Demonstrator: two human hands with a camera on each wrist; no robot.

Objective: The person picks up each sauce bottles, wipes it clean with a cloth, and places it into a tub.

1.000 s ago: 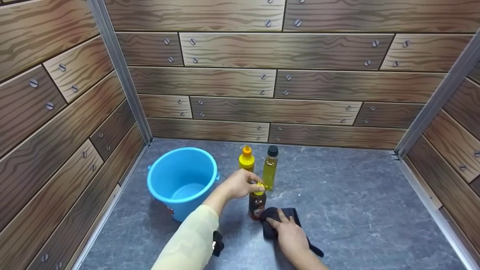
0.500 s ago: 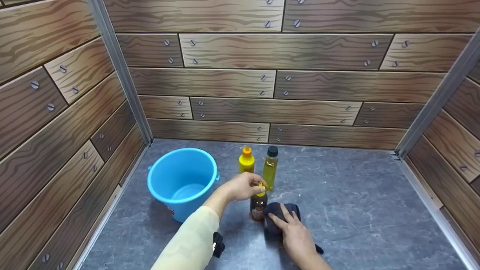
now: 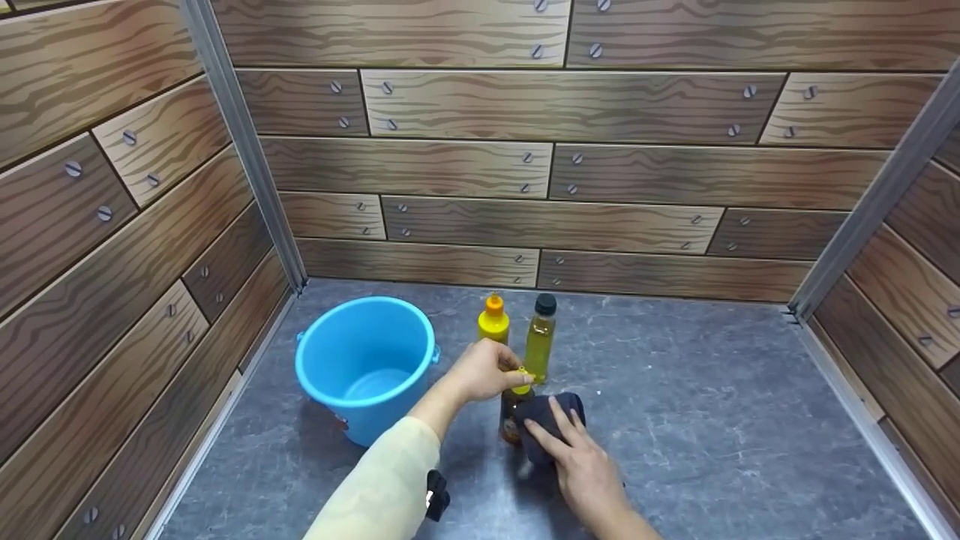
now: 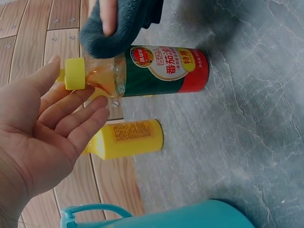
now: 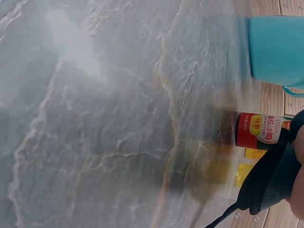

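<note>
While the bottle [image 4: 161, 71] stands vertical, top upward, left fingers [image 4: 66, 107] pinch its cap [image 4: 75, 73] and right fingers [image 3: 564, 421] grip dark cloth [image 4: 130, 26]

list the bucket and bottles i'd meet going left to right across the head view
blue bucket → orange-capped yellow bottle → yellow-capped dark bottle → black-capped bottle of yellowish liquid

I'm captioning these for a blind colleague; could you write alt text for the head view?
A person's left hand pinches the yellow cap of an upright bottle while the right hand holds a dark cloth against its side. A yellow bottle and a black-capped bottle stand behind, a blue bucket to the left.
</note>
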